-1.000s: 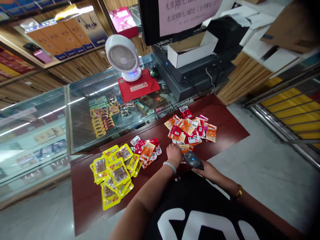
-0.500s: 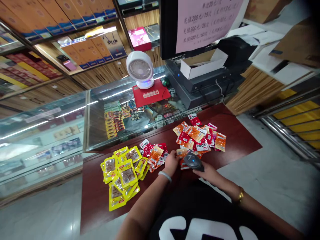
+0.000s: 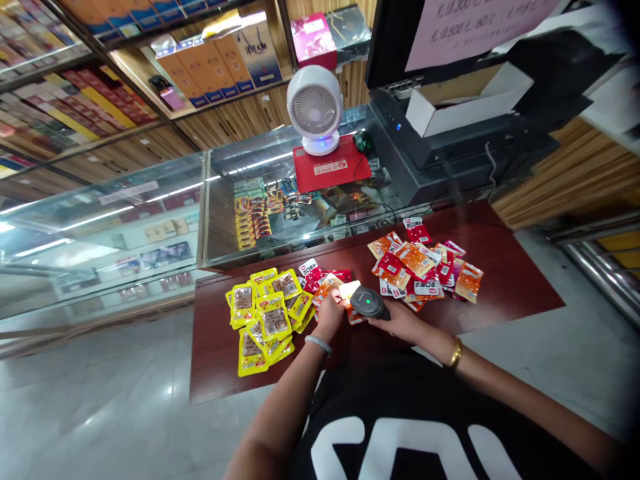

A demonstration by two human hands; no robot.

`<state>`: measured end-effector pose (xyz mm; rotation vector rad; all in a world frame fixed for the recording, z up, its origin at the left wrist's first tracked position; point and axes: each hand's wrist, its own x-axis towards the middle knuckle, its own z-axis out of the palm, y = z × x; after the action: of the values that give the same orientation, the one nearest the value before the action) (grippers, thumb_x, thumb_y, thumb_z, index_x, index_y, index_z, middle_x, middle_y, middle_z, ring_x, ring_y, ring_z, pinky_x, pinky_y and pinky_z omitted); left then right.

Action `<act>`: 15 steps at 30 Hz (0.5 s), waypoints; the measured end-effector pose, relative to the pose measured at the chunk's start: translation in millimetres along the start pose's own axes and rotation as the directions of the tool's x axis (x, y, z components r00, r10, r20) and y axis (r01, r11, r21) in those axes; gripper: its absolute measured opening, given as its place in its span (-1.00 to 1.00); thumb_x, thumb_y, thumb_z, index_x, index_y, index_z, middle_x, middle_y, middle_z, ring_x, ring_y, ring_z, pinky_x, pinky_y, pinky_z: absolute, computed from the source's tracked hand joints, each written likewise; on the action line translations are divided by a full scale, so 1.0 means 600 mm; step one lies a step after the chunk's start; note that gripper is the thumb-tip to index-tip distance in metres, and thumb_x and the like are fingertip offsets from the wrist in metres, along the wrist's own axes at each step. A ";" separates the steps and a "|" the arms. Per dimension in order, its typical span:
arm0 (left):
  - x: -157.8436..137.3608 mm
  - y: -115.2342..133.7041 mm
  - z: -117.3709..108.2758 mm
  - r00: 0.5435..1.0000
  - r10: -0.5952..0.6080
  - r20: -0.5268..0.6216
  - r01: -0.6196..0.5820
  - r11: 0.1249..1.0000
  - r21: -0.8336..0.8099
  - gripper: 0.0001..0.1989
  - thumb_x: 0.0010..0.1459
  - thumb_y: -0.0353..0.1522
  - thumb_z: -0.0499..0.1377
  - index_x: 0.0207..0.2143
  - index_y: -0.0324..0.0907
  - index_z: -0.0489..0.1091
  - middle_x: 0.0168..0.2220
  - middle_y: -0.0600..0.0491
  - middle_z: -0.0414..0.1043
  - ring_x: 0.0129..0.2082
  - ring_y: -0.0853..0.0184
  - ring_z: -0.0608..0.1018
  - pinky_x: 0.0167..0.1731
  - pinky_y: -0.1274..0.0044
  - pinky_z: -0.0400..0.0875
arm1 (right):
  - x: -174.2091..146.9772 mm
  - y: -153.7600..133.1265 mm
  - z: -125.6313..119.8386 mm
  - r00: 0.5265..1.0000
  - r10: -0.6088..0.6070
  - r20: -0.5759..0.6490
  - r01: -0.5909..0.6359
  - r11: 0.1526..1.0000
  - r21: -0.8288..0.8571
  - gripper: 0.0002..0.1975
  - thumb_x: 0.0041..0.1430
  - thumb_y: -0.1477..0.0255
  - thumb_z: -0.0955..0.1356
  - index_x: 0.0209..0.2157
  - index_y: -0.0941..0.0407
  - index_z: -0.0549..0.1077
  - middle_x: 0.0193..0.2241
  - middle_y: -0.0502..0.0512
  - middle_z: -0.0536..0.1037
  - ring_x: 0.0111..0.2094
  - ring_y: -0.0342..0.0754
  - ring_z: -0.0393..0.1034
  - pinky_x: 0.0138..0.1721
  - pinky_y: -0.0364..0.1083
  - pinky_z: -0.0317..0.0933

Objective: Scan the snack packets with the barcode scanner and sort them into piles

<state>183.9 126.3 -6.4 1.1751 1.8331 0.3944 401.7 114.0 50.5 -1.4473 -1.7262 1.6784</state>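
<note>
My right hand is wrapped around a dark handheld barcode scanner, which shows a green light on top. Just left of its head, my left hand pinches a small snack packet, washed out by bright light. Below the scanner an orange-red packet is partly hidden. Close to my left hand lies a small pile of red and orange snack packets, beside a heap of yellow snack packs. A larger pile of red and orange packets lies beyond my right hand.
The dark red tabletop adjoins a glass display counter. On the glass stand a white fan and a red mat. A dark cash drawer unit holds an open white box below a monitor.
Both hands have shifted left over the table, toward the small pile. The scanner's light went from blue to green, and the packet at my left hand is now brightly lit. My view has shifted.
</note>
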 end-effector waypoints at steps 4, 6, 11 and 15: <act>0.007 -0.019 -0.039 0.998 -0.034 -0.053 0.034 0.999 -0.013 -0.76 0.07 -0.28 0.26 -0.21 -0.18 0.38 -0.42 0.07 0.49 -0.41 0.34 0.52 -0.34 0.54 0.36 | -0.001 0.000 0.000 1.000 0.004 -0.007 -0.004 1.000 0.014 -0.51 0.03 0.23 0.46 -0.01 0.13 0.50 -0.09 0.20 0.63 -0.08 0.22 0.51 0.01 0.15 0.32; 0.012 -0.023 -0.063 0.975 0.032 -0.218 -0.005 0.992 0.123 -0.69 0.08 -0.24 0.26 -0.16 -0.18 0.36 -0.31 0.01 0.50 -0.30 0.26 0.54 -0.24 0.46 0.38 | -0.006 0.009 -0.003 0.999 0.020 -0.036 -0.019 0.999 0.034 -0.52 0.05 0.23 0.45 0.00 0.12 0.49 -0.07 0.21 0.62 -0.05 0.22 0.50 0.03 0.16 0.30; 0.046 0.025 -0.060 0.849 0.397 -0.349 -0.246 0.881 0.404 -0.67 0.09 -0.26 0.24 -0.10 -0.18 0.36 -0.12 -0.10 0.44 -0.04 0.13 0.45 0.01 0.29 0.29 | -0.023 0.048 -0.012 0.984 0.049 -0.170 -0.033 0.995 0.099 -0.48 0.04 0.25 0.45 0.04 0.14 0.47 0.00 0.25 0.58 0.02 0.23 0.46 0.10 0.17 0.25; 0.087 0.102 0.028 0.877 0.476 -0.071 -0.423 0.832 0.359 -0.70 0.08 -0.24 0.26 -0.15 -0.17 0.40 -0.16 -0.06 0.47 -0.11 0.21 0.47 -0.03 0.38 0.32 | -0.036 0.083 -0.020 0.959 0.124 -0.253 -0.096 0.988 0.119 -0.46 0.00 0.25 0.46 0.01 0.17 0.48 -0.01 0.29 0.58 0.03 0.25 0.45 0.12 0.18 0.24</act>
<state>224.2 197.8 -1.8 1.8788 1.7872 0.4621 441.5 92.5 18.2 -1.6563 -1.4196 1.5267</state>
